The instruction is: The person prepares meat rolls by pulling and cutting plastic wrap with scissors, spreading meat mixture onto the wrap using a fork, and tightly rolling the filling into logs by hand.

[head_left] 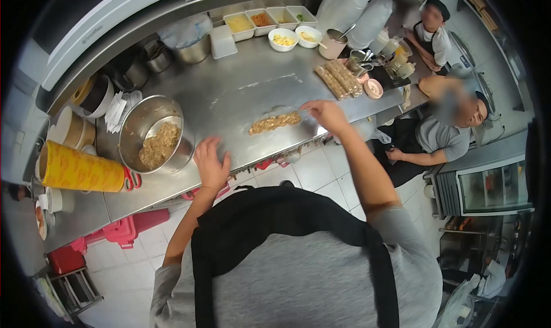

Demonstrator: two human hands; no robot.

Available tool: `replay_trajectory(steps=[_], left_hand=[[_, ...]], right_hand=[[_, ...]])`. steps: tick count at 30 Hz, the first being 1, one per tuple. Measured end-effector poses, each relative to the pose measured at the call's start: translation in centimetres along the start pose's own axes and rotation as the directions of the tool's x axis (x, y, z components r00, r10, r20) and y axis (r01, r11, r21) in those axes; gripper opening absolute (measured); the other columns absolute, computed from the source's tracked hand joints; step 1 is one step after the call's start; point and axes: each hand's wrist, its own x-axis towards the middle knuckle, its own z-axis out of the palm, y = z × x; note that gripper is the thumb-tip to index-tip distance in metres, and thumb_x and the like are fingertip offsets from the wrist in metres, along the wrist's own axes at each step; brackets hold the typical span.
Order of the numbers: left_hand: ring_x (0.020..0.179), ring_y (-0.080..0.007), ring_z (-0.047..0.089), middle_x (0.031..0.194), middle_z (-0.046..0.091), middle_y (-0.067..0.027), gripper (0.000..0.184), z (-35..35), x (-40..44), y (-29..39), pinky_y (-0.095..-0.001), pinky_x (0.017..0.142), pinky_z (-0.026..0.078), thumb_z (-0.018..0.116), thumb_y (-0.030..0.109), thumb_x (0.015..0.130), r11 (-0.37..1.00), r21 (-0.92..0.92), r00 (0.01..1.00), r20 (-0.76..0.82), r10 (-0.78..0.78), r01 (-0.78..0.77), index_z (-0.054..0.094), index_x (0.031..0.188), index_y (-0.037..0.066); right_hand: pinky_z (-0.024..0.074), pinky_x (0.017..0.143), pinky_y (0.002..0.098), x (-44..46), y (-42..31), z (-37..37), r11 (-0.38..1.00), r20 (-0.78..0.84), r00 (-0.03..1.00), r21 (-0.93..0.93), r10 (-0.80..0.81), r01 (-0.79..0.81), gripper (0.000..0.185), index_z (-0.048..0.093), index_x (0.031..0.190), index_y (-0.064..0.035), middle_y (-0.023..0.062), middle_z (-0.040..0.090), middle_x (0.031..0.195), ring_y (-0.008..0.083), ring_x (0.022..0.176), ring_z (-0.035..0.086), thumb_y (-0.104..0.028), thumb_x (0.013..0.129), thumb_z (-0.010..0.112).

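A strip of minced filling (275, 123) lies on the steel counter, with clear plastic film (281, 109) showing along its far edge. At its right end, my right hand (328, 117) has thumb and forefinger pinched at the film's edge. My left hand (212, 162) rests by the counter's front edge with fingers apart and nothing in them. It is beside a large steel bowl (186, 138) that contains more of the minced mixture (160, 146). Farther right, several wrapped rolls (338, 79) lie side by side in clear film.
Left of the bowl are a yellow patterned cylinder (83, 166) and red-handled scissors (132, 179). White trays (240, 26) of ingredients and two white bowls (283, 40) line the back. Two other people stand or sit to the right, near a glass-fronted cabinet (496, 184).
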Motion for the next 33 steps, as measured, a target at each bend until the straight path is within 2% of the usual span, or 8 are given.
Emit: replay_trajectory(steps=[5, 9, 15, 20, 22, 28, 31, 33], left_hand=[[0.12, -0.0364, 0.043, 0.123, 0.05, -0.0148, 0.049, 0.2, 0.0, -0.3, -0.0491, 0.102, 0.03, 0.067, 0.018, 0.074, 0.999, -0.034, 1.0, 0.02, -0.004, 0.004, 0.053, 0.119, 0.006], [0.119, -0.0373, 0.043, 0.122, 0.051, -0.0157, 0.049, 0.3, -0.2, -0.5, -0.0497, 0.102, 0.03, 0.067, 0.018, 0.072, 0.999, -0.043, 1.0, 0.02, -0.017, 0.018, 0.053, 0.118, 0.005], [0.118, -0.0388, 0.043, 0.119, 0.051, -0.018, 0.048, 0.4, -0.3, -0.5, -0.0497, 0.101, 0.031, 0.067, 0.017, 0.071, 1.0, -0.029, 1.0, -0.02, -0.002, 0.002, 0.054, 0.116, 0.004], [0.116, -0.0372, 0.045, 0.119, 0.052, -0.0169, 0.046, 0.4, -0.2, -0.5, -0.0482, 0.099, 0.033, 0.067, 0.017, 0.071, 1.0, -0.019, 0.999, -0.039, -0.004, 0.003, 0.054, 0.114, 0.005], [0.115, -0.0368, 0.045, 0.119, 0.052, -0.0167, 0.046, 0.2, -0.2, -0.5, -0.0472, 0.099, 0.033, 0.067, 0.017, 0.072, 1.0, -0.001, 0.999, -0.032, -0.018, 0.018, 0.054, 0.114, 0.005], [0.116, -0.0356, 0.045, 0.12, 0.052, -0.0155, 0.045, 0.0, 0.0, -0.1, -0.0462, 0.099, 0.034, 0.068, 0.016, 0.072, 0.999, -0.002, 0.999, -0.041, -0.033, 0.033, 0.054, 0.114, 0.006], [0.117, -0.0348, 0.044, 0.12, 0.051, -0.0142, 0.045, -0.1, -0.2, -0.3, -0.0464, 0.099, 0.033, 0.068, 0.016, 0.072, 0.999, -0.015, 0.998, -0.04, -0.045, 0.045, 0.055, 0.114, 0.006], [0.118, -0.0339, 0.044, 0.12, 0.051, -0.0128, 0.046, 0.1, -0.3, -0.2, -0.0468, 0.1, 0.032, 0.068, 0.017, 0.073, 0.999, -0.016, 0.998, -0.046, -0.035, 0.034, 0.054, 0.116, 0.007]], right_hand=[[0.051, 0.074, 0.0422, -0.7, 1.3, 0.3, 0.995, 0.049, 0.998, -0.089, 0.05, -0.045, 0.018, 0.071, 0.097, -0.0224, 0.0091, 0.069, 0.092, 0.0304, 0.087, 0.064, -0.018, 0.084, 0.06], [0.0509, 0.072, 0.043, -2.3, 1.5, -1.3, 0.986, -0.071, 0.996, -0.162, -0.057, 0.045, 0.019, 0.071, 0.097, -0.0227, 0.008, 0.069, 0.097, 0.0301, 0.088, 0.063, -0.016, 0.083, 0.061], [0.0512, 0.075, 0.0407, -5.0, 1.5, -2.8, 0.993, 0.084, 0.995, -0.109, 0.052, -0.043, 0.018, 0.071, 0.099, -0.0231, 0.0063, 0.069, 0.096, 0.029, 0.091, 0.064, -0.017, 0.085, 0.06], [0.0511, 0.075, 0.0384, -4.9, 3.8, -1.8, 0.996, -0.044, 0.999, -0.092, 0.006, -0.01, 0.019, 0.071, 0.099, -0.0198, 0.0076, 0.07, 0.095, 0.0279, 0.088, 0.065, -0.012, 0.084, 0.061], [0.0506, 0.074, 0.0363, -5.5, 4.5, -2.9, 0.993, -0.014, 0.997, 0.09, 0.078, -0.077, 0.019, 0.072, 0.1, -0.0176, 0.009, 0.07, 0.094, 0.0278, 0.085, 0.066, -0.011, 0.084, 0.062], [0.0498, 0.071, 0.0349, -5.9, 2.7, -3.5, 0.978, -0.054, 0.98, -0.08, 0.19, -0.194, 0.017, 0.071, 0.101, -0.0154, 0.0111, 0.069, 0.089, 0.0274, 0.082, 0.066, -0.014, 0.087, 0.061], [0.0496, 0.07, 0.0367, -5.5, -0.1, -2.8, 0.986, 0.068, 0.985, 0.033, 0.161, -0.163, 0.017, 0.071, 0.101, -0.0161, 0.0108, 0.069, 0.088, 0.0279, 0.081, 0.066, -0.017, 0.088, 0.061], [0.0495, 0.07, 0.0375, -5.0, -0.9, -1.1, 0.993, 0.004, 0.994, -0.047, 0.111, -0.111, 0.017, 0.071, 0.101, -0.0169, 0.0106, 0.069, 0.088, 0.0288, 0.081, 0.065, -0.017, 0.088, 0.06]])
